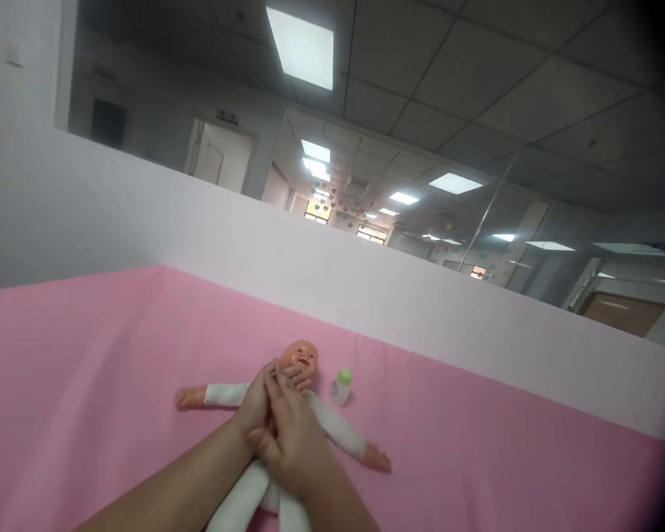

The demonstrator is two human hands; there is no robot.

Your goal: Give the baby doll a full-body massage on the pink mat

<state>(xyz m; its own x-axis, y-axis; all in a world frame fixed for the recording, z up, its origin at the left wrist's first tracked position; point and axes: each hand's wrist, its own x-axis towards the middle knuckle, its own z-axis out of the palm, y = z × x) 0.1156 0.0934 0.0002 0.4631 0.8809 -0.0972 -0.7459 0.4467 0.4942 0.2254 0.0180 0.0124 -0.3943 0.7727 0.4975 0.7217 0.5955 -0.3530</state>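
A baby doll (343,428) lies on its back with both arms spread; its white cloth limbs end in flesh-coloured plastic hands. Above its chest, my left hand (255,403) and my right hand (296,436) are laid against each other. The right fingers stretch out flat across the left hand, and the left fingertips show beyond them near the doll's chin. No object shows between my palms, though their inner sides are hidden. My hands cover most of the doll's torso. A small white bottle with a green cap (340,387) stands to the right of the doll's head.
Pink cloth (465,436) covers the surface under the doll, with soft folds at the left. Behind it runs a low white wall (310,270) with a glass window (421,185) above, reflecting ceiling lights.
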